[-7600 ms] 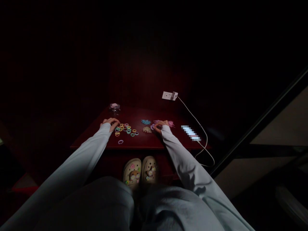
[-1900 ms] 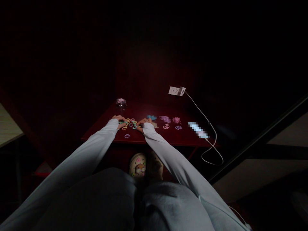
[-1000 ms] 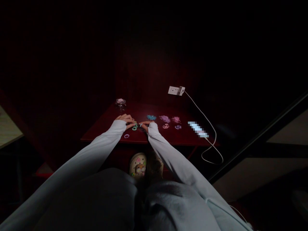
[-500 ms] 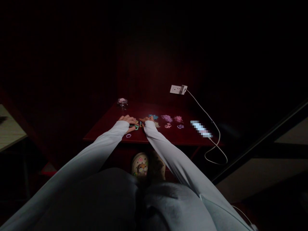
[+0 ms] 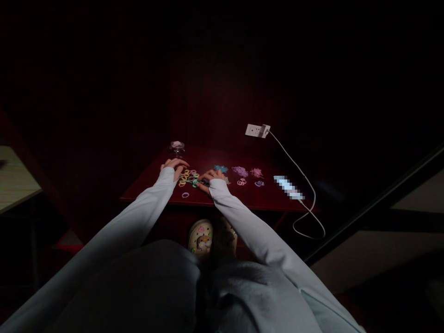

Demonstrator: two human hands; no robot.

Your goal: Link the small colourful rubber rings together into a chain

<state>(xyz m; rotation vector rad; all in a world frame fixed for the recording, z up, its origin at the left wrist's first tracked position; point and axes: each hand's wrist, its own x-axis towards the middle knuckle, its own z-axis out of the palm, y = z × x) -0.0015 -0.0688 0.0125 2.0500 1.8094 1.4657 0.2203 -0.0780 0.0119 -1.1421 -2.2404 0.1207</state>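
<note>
Several small hair ties [image 5: 188,175], yellow, green and pink, lie in a loose pile on the dark red table between my hands. My left hand [image 5: 174,165] is at the pile's left and far side, fingers stretched out, with nothing visible in it. On the right side, my right hand [image 5: 212,176] has its index finger and thumb apart, tips at the edge of the pile near a green tie. A single purple hair tie [image 5: 185,195] lies nearer the front edge. Behind my right hand is a blue bunch of bands [image 5: 221,169], and a pale bunch is partly hidden by that hand.
To the right lie a purple bunch [image 5: 240,171], a pink bunch [image 5: 256,172], pink ties [image 5: 242,182] and purple ties [image 5: 259,183]. A clear jar [image 5: 177,148] stands at the back left. A blurred phone-like object [image 5: 289,187] has a white cable running to a wall socket [image 5: 257,131].
My left hand has drawn back to the left and away from me, uncovering the pile. My right hand has shifted slightly, its thumb and index finger now apart at the pile's edge.
</note>
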